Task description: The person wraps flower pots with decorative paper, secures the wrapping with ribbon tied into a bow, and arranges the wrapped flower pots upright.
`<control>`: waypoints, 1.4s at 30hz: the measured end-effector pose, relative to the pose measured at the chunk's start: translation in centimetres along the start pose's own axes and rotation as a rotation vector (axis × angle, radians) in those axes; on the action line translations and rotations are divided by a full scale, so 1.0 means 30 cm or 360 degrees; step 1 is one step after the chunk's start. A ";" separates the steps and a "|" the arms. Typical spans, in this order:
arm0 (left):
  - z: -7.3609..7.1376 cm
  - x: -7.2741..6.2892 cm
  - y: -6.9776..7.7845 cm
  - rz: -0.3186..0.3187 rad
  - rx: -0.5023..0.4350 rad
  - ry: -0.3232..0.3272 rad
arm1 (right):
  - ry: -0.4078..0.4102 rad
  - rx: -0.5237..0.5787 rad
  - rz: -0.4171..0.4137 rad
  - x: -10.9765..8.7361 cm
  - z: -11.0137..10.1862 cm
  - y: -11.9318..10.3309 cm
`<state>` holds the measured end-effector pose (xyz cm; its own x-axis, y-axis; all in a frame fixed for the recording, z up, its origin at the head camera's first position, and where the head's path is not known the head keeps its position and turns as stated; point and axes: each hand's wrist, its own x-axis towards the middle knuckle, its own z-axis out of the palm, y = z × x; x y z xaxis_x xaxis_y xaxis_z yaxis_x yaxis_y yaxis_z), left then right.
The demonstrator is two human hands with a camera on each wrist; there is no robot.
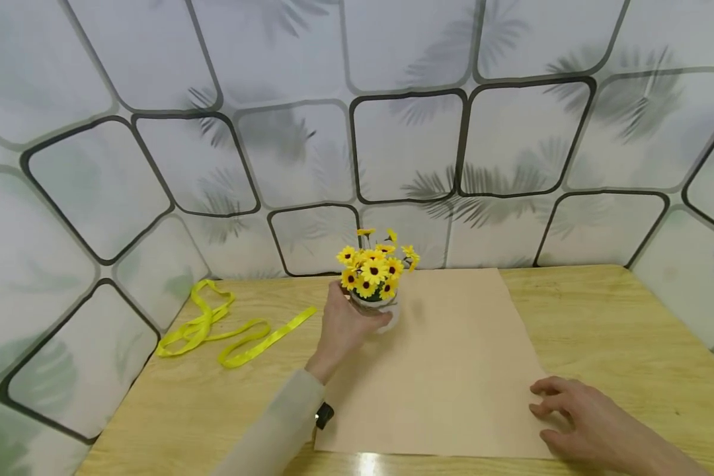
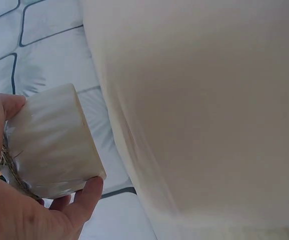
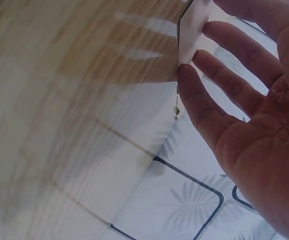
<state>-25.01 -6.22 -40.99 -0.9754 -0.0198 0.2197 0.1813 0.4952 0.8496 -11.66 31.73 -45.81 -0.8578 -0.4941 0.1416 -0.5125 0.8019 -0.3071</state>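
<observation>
My left hand (image 1: 348,324) grips a small whitish flower pot (image 1: 389,317) holding yellow artificial-looking flowers (image 1: 373,268) with dark centres. In the left wrist view, thumb and fingers curl round the sides of the pot (image 2: 54,142), and twine (image 2: 14,165) circles it near the flowers. The pot is over the far left part of a large tan paper sheet (image 1: 446,370); whether it touches the paper I cannot tell. At the sheet's near right corner is my right hand (image 1: 589,423), its fingers spread and slightly bent, fingertips by the paper's edge, holding nothing.
A loose, looping yellow ribbon (image 1: 199,324) lies on the left of the wooden table (image 1: 619,330). Behind the table hangs a pale cloth (image 1: 404,145) patterned with rounded squares and leaves. A small black object (image 1: 324,415) shows at my left sleeve.
</observation>
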 end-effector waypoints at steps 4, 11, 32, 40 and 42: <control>0.030 -0.002 0.022 0.0037 0.0000 -0.0051 | -0.0095 0.0057 0.0104 -0.001 -0.010 -0.007; 0.070 -0.022 0.062 0.0040 0.0002 -0.0128 | -0.0182 0.0117 0.0195 -0.003 -0.012 -0.007; 0.186 -0.037 0.098 0.0039 -0.0032 -0.0306 | 0.0017 0.0017 0.0010 -0.005 -0.004 -0.010; 0.225 -0.036 0.107 0.0040 0.0004 -0.0323 | -0.0040 0.0015 0.0035 -0.001 -0.016 -0.011; 0.235 -0.036 0.106 0.0050 0.0000 -0.0323 | -0.0077 0.0028 0.0054 0.001 -0.020 -0.011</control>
<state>-24.26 1.48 -41.91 -0.9746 0.1707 0.1449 0.2118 0.4931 0.8438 -11.55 31.65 -45.16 -0.8715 -0.4829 0.0853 -0.4823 0.8125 -0.3275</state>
